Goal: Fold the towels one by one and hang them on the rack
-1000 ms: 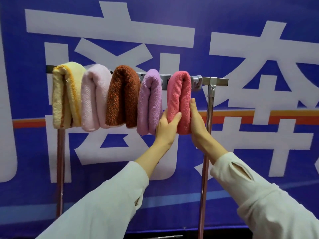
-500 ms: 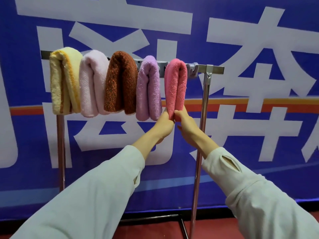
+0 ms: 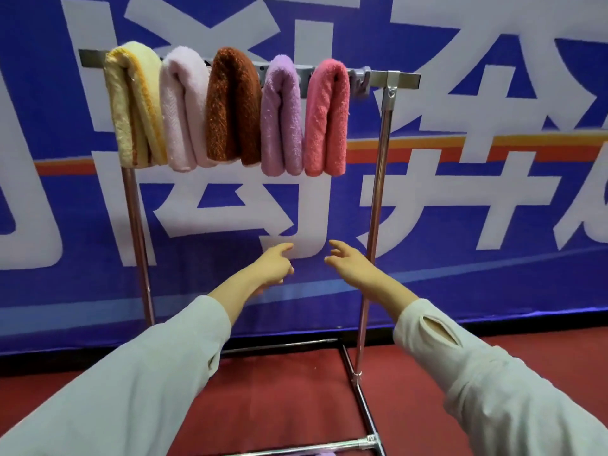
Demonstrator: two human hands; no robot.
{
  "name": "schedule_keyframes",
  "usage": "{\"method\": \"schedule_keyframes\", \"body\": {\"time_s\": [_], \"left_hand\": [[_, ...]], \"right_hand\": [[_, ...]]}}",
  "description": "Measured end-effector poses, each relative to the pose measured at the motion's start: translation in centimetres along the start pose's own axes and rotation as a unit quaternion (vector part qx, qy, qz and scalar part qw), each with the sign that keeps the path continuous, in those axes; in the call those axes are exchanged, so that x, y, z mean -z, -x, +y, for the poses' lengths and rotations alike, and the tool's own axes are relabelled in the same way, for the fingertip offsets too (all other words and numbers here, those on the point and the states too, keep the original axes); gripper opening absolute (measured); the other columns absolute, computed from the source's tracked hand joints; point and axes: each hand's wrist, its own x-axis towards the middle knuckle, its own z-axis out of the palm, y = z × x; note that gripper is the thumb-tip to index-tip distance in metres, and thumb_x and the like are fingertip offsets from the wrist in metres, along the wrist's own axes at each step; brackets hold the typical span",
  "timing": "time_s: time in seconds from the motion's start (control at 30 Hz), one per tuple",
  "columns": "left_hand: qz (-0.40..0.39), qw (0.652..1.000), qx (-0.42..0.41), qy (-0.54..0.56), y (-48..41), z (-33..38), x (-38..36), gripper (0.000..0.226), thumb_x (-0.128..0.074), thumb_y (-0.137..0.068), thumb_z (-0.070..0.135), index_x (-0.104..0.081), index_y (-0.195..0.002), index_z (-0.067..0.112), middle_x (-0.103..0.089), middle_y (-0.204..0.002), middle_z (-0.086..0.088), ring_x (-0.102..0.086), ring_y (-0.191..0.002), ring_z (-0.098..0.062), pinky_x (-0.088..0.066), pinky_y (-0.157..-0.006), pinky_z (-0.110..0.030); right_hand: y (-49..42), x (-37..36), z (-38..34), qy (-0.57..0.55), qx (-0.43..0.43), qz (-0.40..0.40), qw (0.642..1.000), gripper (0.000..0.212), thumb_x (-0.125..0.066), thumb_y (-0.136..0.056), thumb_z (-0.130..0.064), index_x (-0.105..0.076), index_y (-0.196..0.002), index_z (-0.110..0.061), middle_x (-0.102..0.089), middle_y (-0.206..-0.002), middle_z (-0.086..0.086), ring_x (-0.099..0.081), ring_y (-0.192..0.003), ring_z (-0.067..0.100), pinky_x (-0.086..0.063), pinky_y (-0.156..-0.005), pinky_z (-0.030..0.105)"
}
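Since the pink towel (image 3: 325,120) straddles the rack (image 3: 403,80) with both halves hanging level, it balances; left grip (image 3: 274,264) and right grip (image 3: 350,263) hover below, loose-fingered, empty

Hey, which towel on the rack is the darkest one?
The brown towel, middle of five, between the pale pink towel and the lilac towel; the rest are lighter.

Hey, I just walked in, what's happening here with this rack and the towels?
A person is hanging folded towels on a metal rack. Five are draped over it side by side: a yellow towel, a pale pink towel, a brown towel, a lilac towel and a coral towel. The left hand and right hand are open and empty, held out below the coral towel, touching nothing.
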Motion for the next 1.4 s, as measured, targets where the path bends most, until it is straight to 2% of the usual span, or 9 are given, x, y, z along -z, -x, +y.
{"method": "schedule_keyframes", "body": {"time_s": [0.17, 0.27, 0.4, 0.6, 0.77, 0.9, 1.1, 1.3, 1.4], "left_hand": [[-0.046, 0.994, 0.1, 0.025, 2.8, -7.1, -0.9, 0.057, -0.056, -0.091, 0.001, -0.037, -0.143, 0.013, -0.045, -0.132, -0.01, -0.049, -0.122, -0.023, -0.045, -0.092, -0.037], [-0.056, 0.986, 0.154, 0.026, 3.2, -12.1, -2.0, 0.051, -0.054, -0.092, 0.002, -0.04, -0.14, 0.013, -0.052, -0.114, -0.007, -0.052, -0.106, -0.02, -0.048, -0.081, -0.033], [-0.028, 0.979, 0.192, 0.062, 2.8, -18.3, -4.9, 0.046, -0.044, -0.092, -0.003, -0.045, -0.136, 0.012, -0.055, -0.087, 0.002, -0.054, -0.091, -0.016, -0.049, -0.07, -0.028], [-0.054, 0.96, 0.254, 0.106, 0.9, -27.7, -9.9, 0.052, -0.053, -0.091, -0.001, -0.04, -0.14, 0.014, -0.054, -0.101, 0.0, -0.051, -0.098, -0.017, -0.048, -0.071, -0.028], [-0.091, 0.931, 0.332, 0.117, 1.0, -35.2, -14.4, 0.05, -0.053, -0.092, 0.0, -0.041, -0.138, 0.015, -0.053, -0.088, 0.004, -0.05, -0.094, -0.016, -0.045, -0.085, -0.035], [-0.117, 0.913, 0.372, 0.117, 1.8, -39.8, -17.3, 0.051, -0.052, -0.092, 0.001, -0.038, -0.14, 0.012, -0.057, -0.106, -0.007, -0.051, -0.091, -0.017, -0.043, -0.073, -0.028], [-0.113, 0.899, 0.409, 0.106, 3.0, -44.4, -20.9, 0.049, -0.055, -0.091, 0.004, -0.042, -0.137, 0.014, -0.047, -0.118, -0.006, -0.044, -0.103, -0.017, -0.041, -0.074, -0.029], [-0.12, 0.88, 0.445, 0.117, 4.4, -45.5, -22.7, 0.054, -0.057, -0.091, 0.007, -0.039, -0.141, 0.015, -0.042, -0.141, -0.007, -0.041, -0.112, -0.018, -0.04, -0.086, -0.031], [-0.121, 0.879, 0.447, 0.115, 4.4, -45.1, -23.2, 0.055, -0.056, -0.092, 0.008, -0.037, -0.143, 0.015, -0.044, -0.139, -0.008, -0.043, -0.115, -0.02, -0.041, -0.089, -0.033]], "right_hand": [[2.0, -3.5, 7.7, -0.016, -0.096, -0.007, 0.995, 0.055, -0.055, -0.096, -0.019, -0.035, -0.146, -0.012, -0.055, -0.122, 0.01, -0.053, -0.088, 0.018, -0.041, -0.067, 0.025], [2.8, -6.0, 12.8, -0.01, -0.149, -0.019, 0.989, 0.052, -0.058, -0.093, -0.013, -0.039, -0.14, -0.006, -0.053, -0.095, 0.007, -0.044, -0.064, 0.01, -0.033, -0.055, 0.018], [3.1, -9.6, 19.6, 0.013, -0.197, -0.037, 0.98, 0.052, -0.06, -0.091, -0.006, -0.041, -0.139, -0.001, -0.049, -0.076, -0.002, -0.044, -0.062, 0.007, -0.034, -0.055, 0.017], [3.1, -15.2, 28.1, -0.013, -0.257, -0.055, 0.965, 0.048, -0.057, -0.092, -0.006, -0.042, -0.138, -0.006, -0.053, -0.107, 0.009, -0.049, -0.076, 0.012, -0.038, -0.061, 0.019], [4.5, -19.3, 34.5, -0.003, -0.301, -0.081, 0.95, 0.046, -0.059, -0.091, -0.006, -0.046, -0.135, -0.003, -0.056, -0.108, 0.009, -0.049, -0.069, 0.01, -0.04, -0.06, 0.022], [6.0, -22.1, 37.8, 0.031, -0.316, -0.118, 0.941, 0.049, -0.066, -0.088, -0.01, -0.048, -0.133, -0.005, -0.056, -0.126, 0.011, -0.056, -0.109, 0.024, -0.042, -0.086, 0.028], [8.4, -26.7, 40.7, 0.191, -0.248, -0.196, 0.929, 0.051, -0.07, -0.084, -0.027, -0.051, -0.127, -0.007, -0.056, -0.121, 0.008, -0.052, -0.109, 0.023, -0.036, -0.085, 0.024], [10.5, -29.8, 42.6, 0.361, -0.193, -0.236, 0.881, 0.039, -0.041, -0.097, -0.021, -0.043, -0.136, -0.015, -0.037, -0.138, 0.01, -0.036, -0.129, 0.031, -0.042, -0.095, 0.039], [9.6, -29.0, 42.8, 0.334, -0.166, -0.169, 0.912, 0.03, -0.042, -0.095, -0.014, -0.053, -0.122, -0.009, -0.047, -0.124, 0.015, -0.047, -0.117, 0.033, -0.041, -0.085, 0.038]]}}
